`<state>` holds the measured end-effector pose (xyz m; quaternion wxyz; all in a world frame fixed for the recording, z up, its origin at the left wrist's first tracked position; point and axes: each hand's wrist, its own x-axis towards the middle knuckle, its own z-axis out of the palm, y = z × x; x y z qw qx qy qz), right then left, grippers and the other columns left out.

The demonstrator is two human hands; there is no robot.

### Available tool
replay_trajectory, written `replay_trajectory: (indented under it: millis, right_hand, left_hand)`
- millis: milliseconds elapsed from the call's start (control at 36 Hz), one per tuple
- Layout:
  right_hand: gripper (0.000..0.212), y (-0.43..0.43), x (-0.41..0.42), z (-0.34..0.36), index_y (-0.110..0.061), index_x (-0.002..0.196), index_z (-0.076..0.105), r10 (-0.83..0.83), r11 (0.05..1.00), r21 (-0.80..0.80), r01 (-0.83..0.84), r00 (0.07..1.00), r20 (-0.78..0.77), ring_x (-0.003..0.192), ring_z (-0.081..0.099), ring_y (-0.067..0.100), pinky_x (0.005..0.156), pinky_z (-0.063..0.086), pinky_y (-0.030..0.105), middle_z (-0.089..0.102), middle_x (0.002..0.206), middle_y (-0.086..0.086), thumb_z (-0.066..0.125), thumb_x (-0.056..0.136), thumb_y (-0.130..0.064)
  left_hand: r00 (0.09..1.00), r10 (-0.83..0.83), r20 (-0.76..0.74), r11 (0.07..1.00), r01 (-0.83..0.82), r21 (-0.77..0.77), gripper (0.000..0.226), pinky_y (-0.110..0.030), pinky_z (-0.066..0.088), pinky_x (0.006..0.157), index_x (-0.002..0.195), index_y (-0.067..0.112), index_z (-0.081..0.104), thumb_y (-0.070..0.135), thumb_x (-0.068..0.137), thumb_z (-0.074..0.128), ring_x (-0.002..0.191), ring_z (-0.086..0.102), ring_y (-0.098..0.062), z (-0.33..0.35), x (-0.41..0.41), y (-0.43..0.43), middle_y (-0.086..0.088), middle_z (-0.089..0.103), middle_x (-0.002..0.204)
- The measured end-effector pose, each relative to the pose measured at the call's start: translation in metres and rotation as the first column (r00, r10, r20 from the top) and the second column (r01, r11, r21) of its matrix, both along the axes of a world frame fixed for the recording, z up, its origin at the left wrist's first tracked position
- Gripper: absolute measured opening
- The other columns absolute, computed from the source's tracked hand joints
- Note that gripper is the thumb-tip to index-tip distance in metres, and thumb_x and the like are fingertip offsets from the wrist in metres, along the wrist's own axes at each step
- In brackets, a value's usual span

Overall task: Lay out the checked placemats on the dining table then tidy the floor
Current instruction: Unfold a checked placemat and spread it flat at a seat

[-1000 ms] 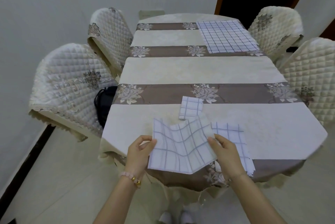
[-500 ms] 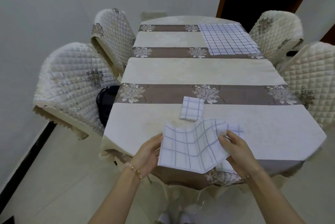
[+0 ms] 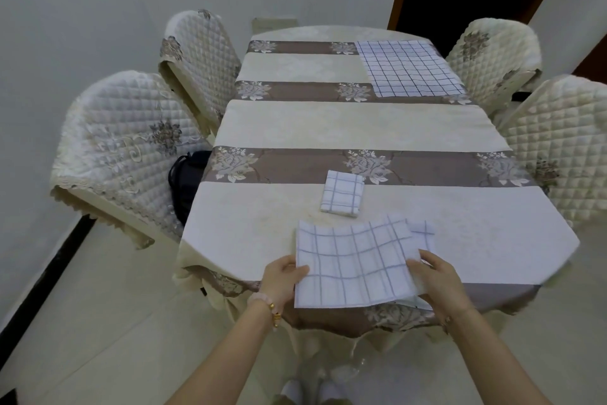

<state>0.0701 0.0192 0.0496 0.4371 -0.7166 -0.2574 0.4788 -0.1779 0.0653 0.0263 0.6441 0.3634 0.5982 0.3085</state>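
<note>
A person stands at the near end of an oval dining table under a cream tablecloth with brown flowered bands (image 3: 361,129). Both hands hold a white cloth placemat with grey-blue checks (image 3: 354,266) just above the table's near edge.

The left hand (image 3: 282,276) pinches the mat's left edge, thumb on top and fingers underneath. The right hand (image 3: 433,276) grips the right edge with curled fingers.

Over the last second the mat has gone from a tilted, sagging bundle to a wider sheet, nearly flat and squared to the table edge, and the hands have drawn apart. It appears to be still partly folded, so the unfolding seems under way, not finished.

A bit of checked cloth (image 3: 423,234) shows under the mat's far right corner; whether it is a separate mat cannot be told. A small folded checked placemat (image 3: 342,193) lies just beyond, untouched. One open checked placemat (image 3: 410,68) lies flat at the far right of the table.

So one mat looks laid, one is in hand, at least one waits, and the floor tidying is probably not begun.
</note>
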Motion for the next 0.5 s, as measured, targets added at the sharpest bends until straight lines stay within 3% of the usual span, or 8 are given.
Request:
replay_trajectory:
  millis: [56,111,222,306,361,500]
  right_hand:
    - [0.033,0.001,0.001,-0.006,-0.004,0.125,0.052,-0.044,0.998,-0.034,0.047,0.995,0.085,0.093,0.053,0.028,0.074,0.045,0.035,0.057,0.114,0.014,0.054,0.092,-0.006]
    - [0.043,0.001,-0.001,-0.005,-0.004,0.131,0.045,-0.050,0.999,-0.010,0.053,0.973,0.227,0.100,0.054,0.029,0.085,0.046,0.038,0.055,0.125,0.018,0.058,0.090,-0.006]
    - [0.046,0.016,-0.012,0.021,-0.019,0.132,0.047,0.166,0.964,0.115,-0.240,0.879,0.446,0.120,0.047,0.016,0.101,0.038,0.033,0.051,0.130,-0.002,0.061,0.089,-0.015]
    - [0.046,0.036,-0.028,0.048,-0.032,0.132,0.048,0.404,0.833,0.138,-0.536,0.759,0.510,0.122,0.039,0.002,0.106,0.030,0.026,0.043,0.129,-0.021,0.061,0.089,-0.022]
    - [0.048,0.053,-0.039,0.060,-0.036,0.131,0.045,0.511,0.740,0.134,-0.659,0.680,0.525,0.124,0.036,-0.002,0.104,0.027,0.021,0.041,0.130,-0.025,0.062,0.088,-0.021]
    - [0.056,0.086,-0.051,0.071,-0.029,0.138,0.043,0.633,0.668,0.098,-0.737,0.633,0.446,0.123,0.038,-0.004,0.096,0.029,0.009,0.043,0.134,-0.020,0.064,0.087,-0.018]
  left_hand:
    - [0.996,-0.050,-0.069,0.989,0.059,0.134,0.013,-0.019,0.055,0.068,0.082,0.014,0.061,0.004,0.089,0.057,0.081,0.064,-0.018,0.008,-0.007,0.004,-0.006,0.068,0.090]
    - [0.988,-0.127,-0.089,0.964,0.144,0.224,0.013,-0.012,0.052,0.063,0.083,0.015,0.062,0.005,0.090,0.056,0.079,0.062,-0.014,0.019,-0.011,0.009,0.000,0.066,0.084]
    - [0.926,-0.314,-0.208,0.866,0.369,0.337,0.015,-0.012,0.044,0.066,0.079,0.017,0.062,0.007,0.089,0.057,0.075,0.057,-0.005,0.042,-0.017,0.020,0.005,0.063,0.081]
    - [0.854,-0.437,-0.281,0.784,0.515,0.347,0.011,-0.016,0.043,0.071,0.083,0.015,0.063,0.008,0.089,0.057,0.077,0.056,-0.004,0.059,-0.019,0.029,0.006,0.062,0.083]
    - [0.811,-0.494,-0.313,0.741,0.581,0.337,0.014,-0.019,0.042,0.072,0.079,0.018,0.063,0.009,0.089,0.058,0.078,0.055,-0.007,0.069,-0.022,0.035,0.006,0.062,0.081]
    - [0.716,-0.597,-0.363,0.647,0.696,0.310,0.026,-0.014,0.037,0.065,0.074,0.029,0.063,0.009,0.090,0.058,0.068,0.051,0.002,0.088,-0.036,0.044,0.016,0.060,0.068]
